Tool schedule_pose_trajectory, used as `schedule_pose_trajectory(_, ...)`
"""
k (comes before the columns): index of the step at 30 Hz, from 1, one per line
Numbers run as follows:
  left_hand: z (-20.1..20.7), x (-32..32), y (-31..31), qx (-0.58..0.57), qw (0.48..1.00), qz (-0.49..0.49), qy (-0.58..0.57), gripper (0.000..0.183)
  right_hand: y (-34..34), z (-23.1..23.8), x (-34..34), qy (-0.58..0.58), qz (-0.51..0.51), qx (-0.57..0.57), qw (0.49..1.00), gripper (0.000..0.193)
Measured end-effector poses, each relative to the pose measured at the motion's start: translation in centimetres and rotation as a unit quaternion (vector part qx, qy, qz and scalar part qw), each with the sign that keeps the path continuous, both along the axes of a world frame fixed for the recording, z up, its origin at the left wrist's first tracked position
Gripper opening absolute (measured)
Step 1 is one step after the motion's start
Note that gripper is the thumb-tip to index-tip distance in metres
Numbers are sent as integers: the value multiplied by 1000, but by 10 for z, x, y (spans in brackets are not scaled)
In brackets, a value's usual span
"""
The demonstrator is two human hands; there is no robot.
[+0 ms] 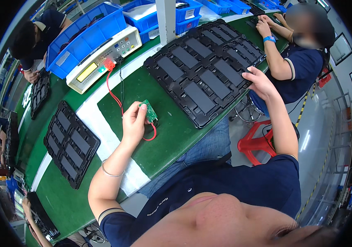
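Observation:
My left hand (133, 123) is closed, pinching a small green circuit board (149, 113) above the green work mat. A short red wire (154, 132) loops down below the board. My right hand (261, 83) reaches the near right rim of a large black moulded tray (200, 122). Its thumb and fingers are drawn together there; whether they grip the rim or a piece at it I cannot tell. Flat dark-grey rectangular pieces (198, 97) lie in the tray's slots.
A cream-coloured tester (104, 61) with a lit yellow display stands behind my left hand, red and black leads (112, 92) running from it. Blue bins (87, 35) line the back beside a metal post (166, 22). Another filled black tray (71, 144) lies left. A co-worker (295, 61) sits right, near a red stool (256, 142).

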State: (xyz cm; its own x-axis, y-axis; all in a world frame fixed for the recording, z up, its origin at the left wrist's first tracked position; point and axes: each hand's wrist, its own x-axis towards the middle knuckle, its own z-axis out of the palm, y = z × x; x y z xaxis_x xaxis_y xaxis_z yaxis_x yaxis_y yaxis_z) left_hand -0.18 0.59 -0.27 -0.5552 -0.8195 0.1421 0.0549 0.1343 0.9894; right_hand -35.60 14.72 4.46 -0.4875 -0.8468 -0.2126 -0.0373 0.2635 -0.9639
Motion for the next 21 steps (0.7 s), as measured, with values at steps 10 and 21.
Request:
schedule_pose_trajectory(10,-4,0,-3,-11,1000,18,-3,19,3,-10,9,-244,44,-151,957,44)
schedule_pose_trajectory(21,-21,-1,-7,-6,999,41,11,10,-17,41,63,-285,141,-234,919,53)
